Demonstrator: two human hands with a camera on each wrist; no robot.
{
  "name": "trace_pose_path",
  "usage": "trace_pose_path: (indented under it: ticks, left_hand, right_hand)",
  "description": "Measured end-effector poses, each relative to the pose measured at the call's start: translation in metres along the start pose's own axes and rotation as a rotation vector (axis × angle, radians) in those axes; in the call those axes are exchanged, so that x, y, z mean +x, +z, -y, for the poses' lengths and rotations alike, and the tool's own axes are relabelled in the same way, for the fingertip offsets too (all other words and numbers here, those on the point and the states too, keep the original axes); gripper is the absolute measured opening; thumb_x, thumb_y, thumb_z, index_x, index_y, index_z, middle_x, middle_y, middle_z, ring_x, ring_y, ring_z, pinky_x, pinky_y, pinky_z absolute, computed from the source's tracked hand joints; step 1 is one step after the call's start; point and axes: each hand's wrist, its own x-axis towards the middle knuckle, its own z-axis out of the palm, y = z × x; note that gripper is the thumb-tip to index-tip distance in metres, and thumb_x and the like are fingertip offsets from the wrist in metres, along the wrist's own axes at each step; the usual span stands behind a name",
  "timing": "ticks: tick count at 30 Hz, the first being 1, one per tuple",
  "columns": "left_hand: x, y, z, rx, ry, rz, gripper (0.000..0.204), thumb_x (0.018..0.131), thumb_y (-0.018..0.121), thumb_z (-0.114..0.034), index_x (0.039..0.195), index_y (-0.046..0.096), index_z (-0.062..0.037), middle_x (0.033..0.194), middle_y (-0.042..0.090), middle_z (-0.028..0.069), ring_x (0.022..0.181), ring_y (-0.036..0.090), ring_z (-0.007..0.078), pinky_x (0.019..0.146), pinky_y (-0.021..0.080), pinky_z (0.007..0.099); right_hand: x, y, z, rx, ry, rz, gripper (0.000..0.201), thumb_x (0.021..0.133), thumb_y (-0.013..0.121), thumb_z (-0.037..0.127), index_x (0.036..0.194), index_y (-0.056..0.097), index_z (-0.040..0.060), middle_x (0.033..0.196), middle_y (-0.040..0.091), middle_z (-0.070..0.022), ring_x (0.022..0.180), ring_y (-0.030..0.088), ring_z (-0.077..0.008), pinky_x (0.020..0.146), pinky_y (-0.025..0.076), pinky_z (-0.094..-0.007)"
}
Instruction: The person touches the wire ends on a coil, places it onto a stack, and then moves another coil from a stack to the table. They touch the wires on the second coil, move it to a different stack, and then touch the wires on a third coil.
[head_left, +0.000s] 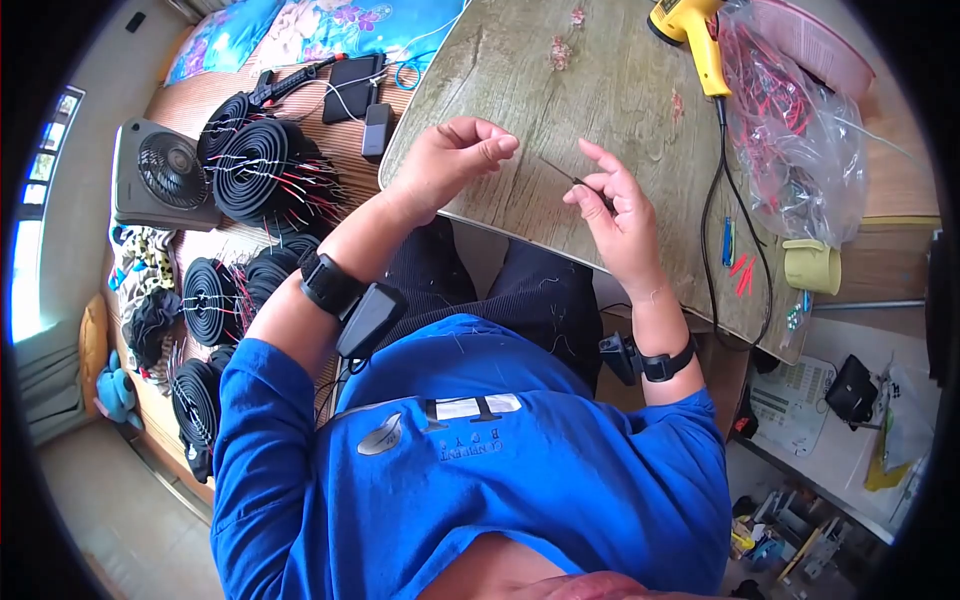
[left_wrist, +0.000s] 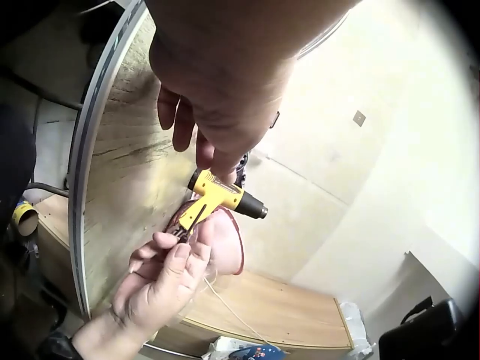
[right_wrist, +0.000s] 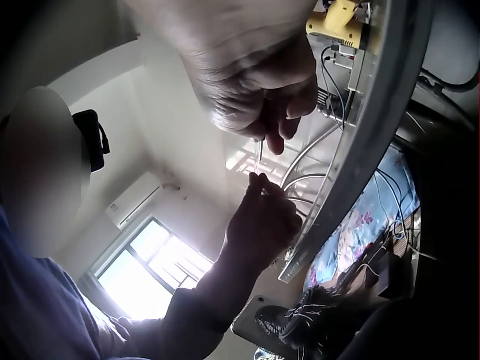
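In the head view my left hand (head_left: 455,165) is held over the near edge of the wooden table (head_left: 520,90), thumb and index fingertip pressed together. A thin pale strand (right_wrist: 258,162) shows at those fingertips in the right wrist view; its kind I cannot tell. Facing it, my right hand (head_left: 620,210) grips a slim tool (head_left: 557,170) with a dark handle and a thin pointed metal shaft. The shaft points toward the left fingertips, with a small gap between them in the head view. My right index finger is raised away from the handle.
A yellow heat gun (head_left: 695,45) lies at the table's far right, its black cord (head_left: 712,190) running down the right side. Beside it are a clear plastic bag (head_left: 800,150) of red wires and a pink basket (head_left: 815,40). Black coils (head_left: 255,170) and a fan (head_left: 165,175) stand left.
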Motion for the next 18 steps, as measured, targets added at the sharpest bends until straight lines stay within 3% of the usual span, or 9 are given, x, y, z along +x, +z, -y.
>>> trace_pose_path:
  ticks: [4, 8, 11, 14, 18]
  left_hand:
    - [0.005, -0.001, 0.005, 0.035, -0.051, -0.038, 0.017, 0.083, 0.061, -0.021, 0.088, 0.061, -0.0045, 0.079, 0.059, -0.0017, 0.071, 0.052, 0.0047, 0.066, 0.043, 0.02]
    - [0.009, 0.002, 0.015, 0.076, 0.002, -0.033, 0.016, 0.083, 0.061, -0.021, 0.083, 0.059, -0.0045, 0.076, 0.057, -0.003, 0.068, 0.05, 0.0043, 0.063, 0.042, 0.0189]
    - [0.007, -0.004, 0.024, 0.332, 0.097, -0.041, 0.019, 0.081, 0.065, -0.021, 0.075, 0.058, -0.0044, 0.067, 0.052, -0.005, 0.063, 0.045, 0.0033, 0.057, 0.037, 0.0193]
    - [0.004, -0.007, 0.028, 0.345, 0.146, -0.019, 0.019, 0.081, 0.064, -0.019, 0.073, 0.056, -0.0043, 0.066, 0.05, -0.0052, 0.062, 0.043, 0.0035, 0.056, 0.036, 0.0199]
    - [0.0, -0.005, 0.028, 0.279, 0.174, -0.01, 0.02, 0.083, 0.062, -0.017, 0.07, 0.053, -0.0045, 0.064, 0.048, -0.0054, 0.061, 0.041, 0.0038, 0.056, 0.036, 0.0203]
  right_hand:
    - [-0.005, -0.013, -0.007, 0.051, 0.113, -0.056, 0.037, 0.087, 0.051, 0.008, 0.124, 0.043, 0.0031, 0.074, 0.058, -0.0012, 0.065, 0.05, -0.0051, 0.061, 0.041, -0.0185]
    - [-0.012, -0.037, -0.015, 0.123, 0.248, -0.176, 0.035, 0.088, 0.049, 0.009, 0.123, 0.044, 0.0035, 0.072, 0.056, -0.0009, 0.065, 0.051, -0.0051, 0.06, 0.041, -0.0195]
    - [-0.023, -0.069, -0.029, 0.122, 0.319, -0.274, 0.036, 0.091, 0.045, 0.012, 0.125, 0.041, 0.0025, 0.073, 0.056, -0.0009, 0.07, 0.051, -0.0051, 0.063, 0.041, -0.0189]
    - [-0.037, -0.097, -0.06, -0.171, 0.18, -0.492, 0.033, 0.09, 0.043, 0.011, 0.122, 0.045, 0.0046, 0.075, 0.056, -0.0013, 0.071, 0.051, -0.0056, 0.065, 0.042, -0.0203]
    - [-0.052, -0.132, -0.064, -0.519, 0.289, -0.611, 0.029, 0.087, 0.045, 0.007, 0.115, 0.053, 0.0072, 0.079, 0.058, -0.0034, 0.073, 0.053, -0.0089, 0.069, 0.043, -0.0231]
